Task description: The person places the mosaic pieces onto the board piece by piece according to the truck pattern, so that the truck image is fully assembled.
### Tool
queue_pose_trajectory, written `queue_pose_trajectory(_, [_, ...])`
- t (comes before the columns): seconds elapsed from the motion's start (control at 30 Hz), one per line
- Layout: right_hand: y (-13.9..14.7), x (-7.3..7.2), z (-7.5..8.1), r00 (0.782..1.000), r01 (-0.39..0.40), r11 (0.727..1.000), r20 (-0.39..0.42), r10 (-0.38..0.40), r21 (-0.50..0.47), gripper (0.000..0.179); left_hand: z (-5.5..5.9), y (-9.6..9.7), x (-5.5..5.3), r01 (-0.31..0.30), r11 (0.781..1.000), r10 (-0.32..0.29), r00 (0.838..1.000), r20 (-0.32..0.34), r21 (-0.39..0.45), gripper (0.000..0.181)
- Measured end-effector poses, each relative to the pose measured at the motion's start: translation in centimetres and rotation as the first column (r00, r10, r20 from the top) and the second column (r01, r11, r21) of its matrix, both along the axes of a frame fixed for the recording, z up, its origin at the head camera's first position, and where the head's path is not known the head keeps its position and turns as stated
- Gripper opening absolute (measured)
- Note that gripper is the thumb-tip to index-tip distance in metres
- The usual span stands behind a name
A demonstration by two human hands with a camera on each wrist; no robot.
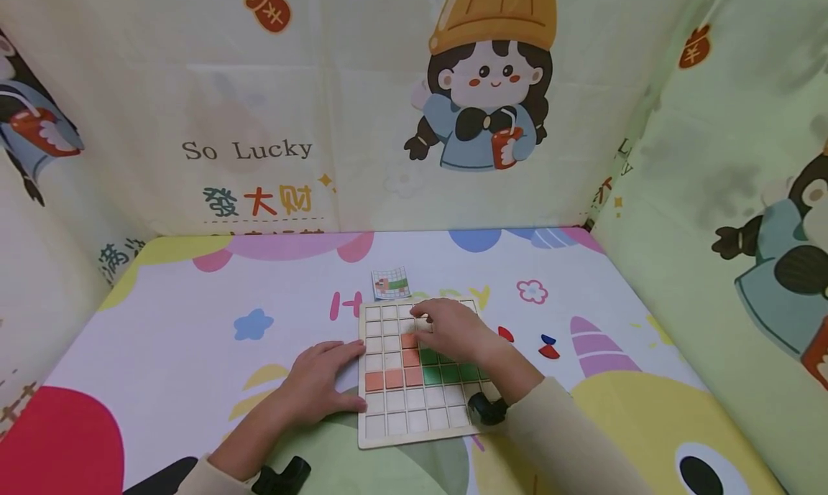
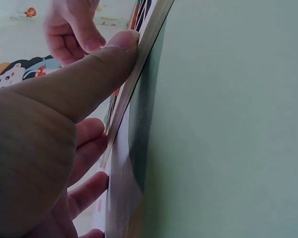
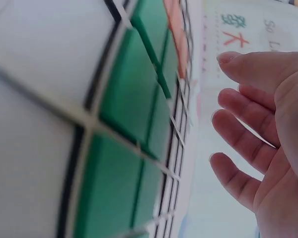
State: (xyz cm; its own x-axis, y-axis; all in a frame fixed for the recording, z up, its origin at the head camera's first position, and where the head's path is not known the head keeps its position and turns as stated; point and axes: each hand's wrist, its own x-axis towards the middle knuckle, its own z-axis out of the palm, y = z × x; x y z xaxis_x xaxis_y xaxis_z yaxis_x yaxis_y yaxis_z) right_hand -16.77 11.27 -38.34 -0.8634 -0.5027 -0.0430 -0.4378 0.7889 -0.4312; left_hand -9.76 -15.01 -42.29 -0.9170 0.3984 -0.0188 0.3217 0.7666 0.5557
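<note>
A wooden grid board lies on the table, its cells divided by thin ridges. Salmon-pink tiles fill part of one row and climb a column, with green tiles to their right. My left hand rests along the board's left edge, thumb near the front corner and fingertips farther up; the left wrist view shows the thumb against the rim. Over the upper part of the board hovers my right hand, covering some cells. In the right wrist view its thumb and fingers are apart, with nothing visible between them.
Just beyond the board's far edge lies a small picture card with a gridded pink and green pattern. Small red and blue shapes appear to the right of the board. Printed cloth walls enclose the table's back and sides.
</note>
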Motion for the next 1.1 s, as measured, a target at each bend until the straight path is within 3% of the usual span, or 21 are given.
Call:
queue_pose_trajectory(0.43, [6.0, 0.4, 0.7, 0.992, 0.098, 0.994, -0.071, -0.102, -0.054, 0.039, 0.0, 0.0, 0.0, -0.002, 1.000, 0.002, 1.000, -0.009, -0.006, 0.084])
queue_pose_trajectory(0.73, [9.5, 0.4, 0.5, 0.980, 0.172, 0.985, -0.103, -0.173, -0.016, 0.037, -0.1, -0.1, -0.1, 0.009, 1.000, -0.009, 1.000, -0.025, 0.001, 0.084])
queue_pose_trajectory(1.1, [12.0, 0.7, -0.7, 0.972, 0.231, 0.973, -0.054, -0.230, 0.018, 0.037, -0.1, -0.2, -0.1, 0.007, 1.000, -0.007, 1.000, -0.024, 0.007, 0.084])
